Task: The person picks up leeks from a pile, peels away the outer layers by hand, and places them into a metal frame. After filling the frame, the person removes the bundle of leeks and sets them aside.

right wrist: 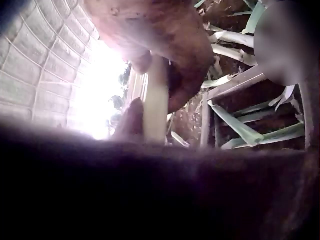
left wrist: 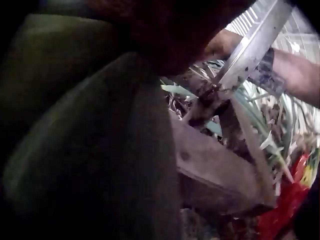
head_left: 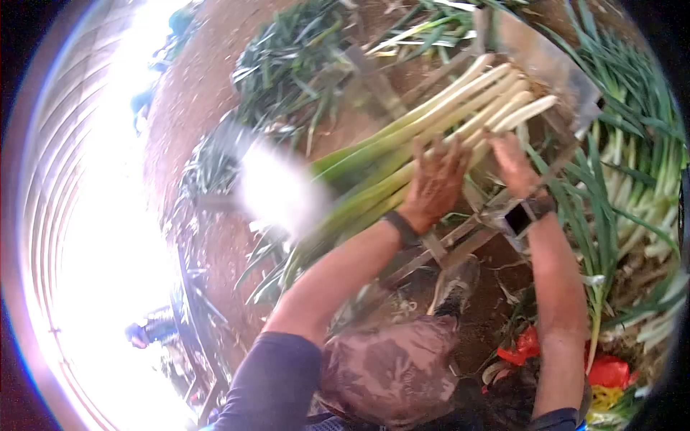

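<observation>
A bundle of long green onions (head_left: 402,147) lies slantwise over a wooden frame, white ends at the upper right and green leaves at the lower left. Across its stalks rests my left hand (head_left: 435,179), its fingers spread and fairly straight. Just right of it, at the near edge of the white ends, is my right hand (head_left: 512,158). In the right wrist view, the right thumb and fingers grip one white green onion stalk (right wrist: 156,105). Dark green leaves (left wrist: 90,150) fill much of the left wrist view, where the left fingers are hidden.
Under the bundle stands the wooden frame (left wrist: 220,170), with a metal plate (head_left: 550,61) at its far end. More green onions (head_left: 640,165) are piled on the right, and a leafy heap (head_left: 287,65) lies on the soil. Red plastic (head_left: 609,371) sits at the lower right.
</observation>
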`<state>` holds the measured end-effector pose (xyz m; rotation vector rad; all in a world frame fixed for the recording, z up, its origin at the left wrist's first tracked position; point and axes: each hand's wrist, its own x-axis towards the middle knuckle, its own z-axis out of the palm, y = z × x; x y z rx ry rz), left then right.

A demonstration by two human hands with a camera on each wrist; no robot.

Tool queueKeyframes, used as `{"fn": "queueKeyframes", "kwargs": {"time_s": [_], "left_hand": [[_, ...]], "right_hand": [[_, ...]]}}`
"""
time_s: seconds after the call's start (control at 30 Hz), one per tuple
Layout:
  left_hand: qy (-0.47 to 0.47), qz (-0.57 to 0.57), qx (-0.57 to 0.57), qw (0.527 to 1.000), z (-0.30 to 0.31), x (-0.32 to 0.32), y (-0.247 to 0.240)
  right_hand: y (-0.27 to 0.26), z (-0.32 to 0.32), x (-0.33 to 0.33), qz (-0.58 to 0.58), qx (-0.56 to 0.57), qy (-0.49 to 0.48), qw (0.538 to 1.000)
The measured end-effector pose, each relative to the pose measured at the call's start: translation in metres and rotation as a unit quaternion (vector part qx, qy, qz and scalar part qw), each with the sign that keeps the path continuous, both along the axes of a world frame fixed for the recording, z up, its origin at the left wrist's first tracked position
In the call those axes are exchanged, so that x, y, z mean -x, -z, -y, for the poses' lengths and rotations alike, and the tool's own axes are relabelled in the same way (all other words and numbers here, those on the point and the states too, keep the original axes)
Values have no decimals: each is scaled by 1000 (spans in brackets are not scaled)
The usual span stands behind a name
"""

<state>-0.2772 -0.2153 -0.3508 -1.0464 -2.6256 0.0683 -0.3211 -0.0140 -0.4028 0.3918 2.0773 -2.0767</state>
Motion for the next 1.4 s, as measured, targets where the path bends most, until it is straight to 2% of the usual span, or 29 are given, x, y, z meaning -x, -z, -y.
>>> {"fn": "queueKeyframes", "kwargs": {"time_s": [0.07, 0.1, 0.13, 0.2, 0.23, 0.27, 0.3, 0.33, 0.37, 0.4, 0.43, 0.47, 0.5, 0.53, 0.57, 0.63, 0.67, 0.7, 0.73, 0.77, 0.83, 0.87, 0.9, 0.97, 1.0, 1.03, 1.07, 1.27, 1.4], "left_hand": [[-34, 8, 4, 999, -4, -3, 2], [-52, 17, -1, 999, -4, -3, -6], [-57, 14, 2, 998, 1, -7, -30], [-1, 245, 7, 970, 26, -26, -74], [4, 238, 56, 970, 42, -28, -87], [11, 232, 104, 967, 59, -30, -99], [-61, 336, 174, 924, 70, -19, -124], [-134, 434, 240, 858, 85, -8, -146], [-84, 403, 133, 901, 121, -8, -150], [-36, 362, 23, 931, 157, -10, -149], [-39, 364, 23, 930, 177, -16, -152], [-52, 357, 53, 931, 192, -25, -156], [-64, 351, 82, 931, 206, -34, -157], [-65, 352, 81, 930, 224, -42, -151], [-81, 362, 115, 921, 245, -51, -138], [-97, 380, 147, 908, 299, -65, -105], [-107, 398, 175, 894, 332, -67, -84], [-128, 372, 300, 869, 297, -65, -108], [-132, 345, 425, 826, 259, -63, -134], [-133, 347, 425, 826, 260, -66, -141], [-105, 196, 459, 860, 263, -70, -160], [-45, 157, 585, 795, 263, -73, -183], [-46, 158, 586, 793, 261, -79, -191], [-27, 110, 698, 707, 261, -92, -201], [-27, 109, 699, 706, 268, -96, -198], [-57, 205, 678, 704, 282, -100, -190], [-71, 233, 669, 703, 294, -105, -181], [-84, 278, 577, 763, 316, -117, -183], [-152, 432, 378, 804, 359, -123, -173]], "right_hand": [[-22, -7, -5, 13, 45, -33, 998], [-29, -4, -8, 31, 125, -20, 992], [-16, -2, -3, 23, 83, -31, 996], [-6, -4, -10, -1, 87, -75, 993], [-11, -1, -15, -13, 90, -96, 991], [-28, -2, -22, -37, 35, -134, 990], [-28, -3, -22, -66, -7, -150, 986], [-28, -4, -23, -96, -50, -163, 981], [-27, -6, -24, -125, -92, -174, 972], [-85, 3, -27, 14, -212, -172, 962], [-118, 10, -29, 152, -325, -164, 919], [-106, 13, -29, 65, -405, -112, 905], [-98, 18, -31, 65, -405, -114, 905], [-91, 21, -36, -128, -440, -118, 881], [-88, 22, -41, -314, -458, -117, 824], [-96, 24, -46, -329, -456, -163, 810], [-92, 21, -42, -296, -488, -203, 796], [-89, 17, -40, -262, -519, -239, 778], [-90, 17, -42, -273, -516, -232, 778], [-88, 18, -42, -273, -515, -234, 778], [-81, 19, -42, -274, -503, -211, 792], [-81, 18, -41, -276, -502, -210, 792], [-80, 17, -42, -282, -496, -213, 793], [-78, 18, -42, -290, -488, -215, 795], [-76, 17, -43, -284, -498, -209, 792], [-75, 17, -45, -277, -510, -204, 789], [-75, 17, -46, -277, -510, -204, 789], [-57, 14, -45, -294, -469, -189, 811], [-45, 10, -43, -287, -433, -197, 831]]}}
